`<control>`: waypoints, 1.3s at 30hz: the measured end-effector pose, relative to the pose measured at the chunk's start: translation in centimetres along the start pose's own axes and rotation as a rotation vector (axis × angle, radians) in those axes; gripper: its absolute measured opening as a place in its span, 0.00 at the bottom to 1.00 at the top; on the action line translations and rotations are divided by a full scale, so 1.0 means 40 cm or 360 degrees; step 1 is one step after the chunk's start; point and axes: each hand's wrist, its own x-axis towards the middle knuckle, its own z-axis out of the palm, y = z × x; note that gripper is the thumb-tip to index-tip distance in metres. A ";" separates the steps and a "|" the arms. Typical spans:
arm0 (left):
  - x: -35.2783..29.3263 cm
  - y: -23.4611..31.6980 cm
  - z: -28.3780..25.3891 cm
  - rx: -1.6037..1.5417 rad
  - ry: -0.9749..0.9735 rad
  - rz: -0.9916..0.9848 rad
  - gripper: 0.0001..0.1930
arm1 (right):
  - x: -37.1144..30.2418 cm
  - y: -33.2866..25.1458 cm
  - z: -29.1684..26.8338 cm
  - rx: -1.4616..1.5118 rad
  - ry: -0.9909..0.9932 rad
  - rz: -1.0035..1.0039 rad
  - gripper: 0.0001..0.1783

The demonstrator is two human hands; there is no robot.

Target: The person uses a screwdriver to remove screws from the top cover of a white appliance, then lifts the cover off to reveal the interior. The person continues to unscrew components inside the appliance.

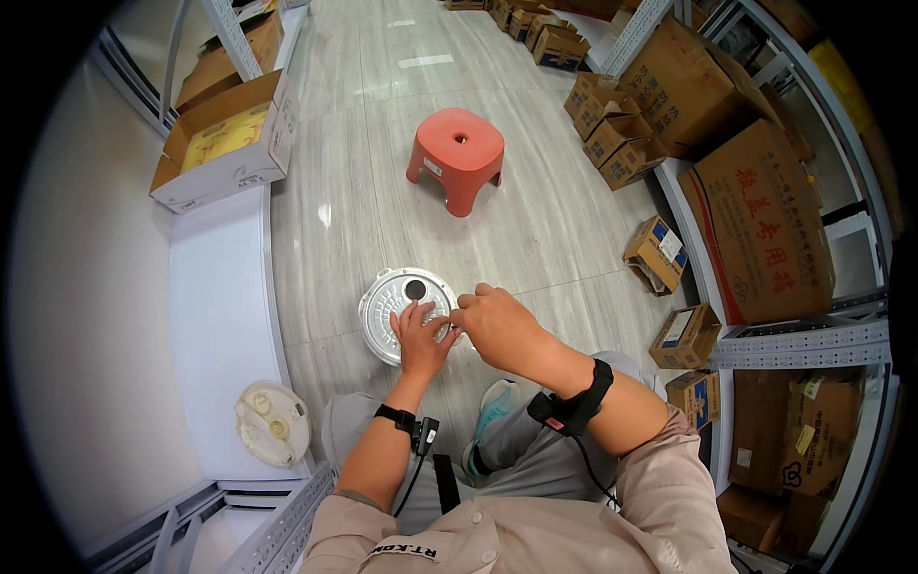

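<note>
A round silver metal lid (380,316) with a pale rim and raised ridges is in front of me, low between my knees. A dark round opening (415,290) sits near its far edge. My left hand (421,340) lies over the lid with some fingers spread on its surface, while its thumb and index finger come together at the right rim. My right hand (497,328) is closed beside them, its fingertips pinched at the same spot. Whatever small part the two hands grip there is hidden by the fingers.
A red plastic stool (459,143) stands on the floor ahead. At left, a cream round cover (273,424) lies on a white shelf (225,287), below an open carton (229,167). Small cardboard boxes (658,253) line the right side before a rack with large cartons (760,230).
</note>
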 end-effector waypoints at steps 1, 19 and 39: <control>0.000 -0.002 0.002 -0.0004 0.0006 -0.0002 0.12 | -0.001 0.000 0.005 0.0003 0.0007 0.0024 0.09; 0.000 -0.007 0.014 -0.0001 0.0051 0.0003 0.09 | 0.009 -0.046 0.004 -0.0037 0.0016 0.0174 0.08; -0.004 -0.009 0.011 0.0027 0.0021 0.0013 0.10 | -0.003 -0.098 0.003 -0.0126 -0.0008 0.0396 0.15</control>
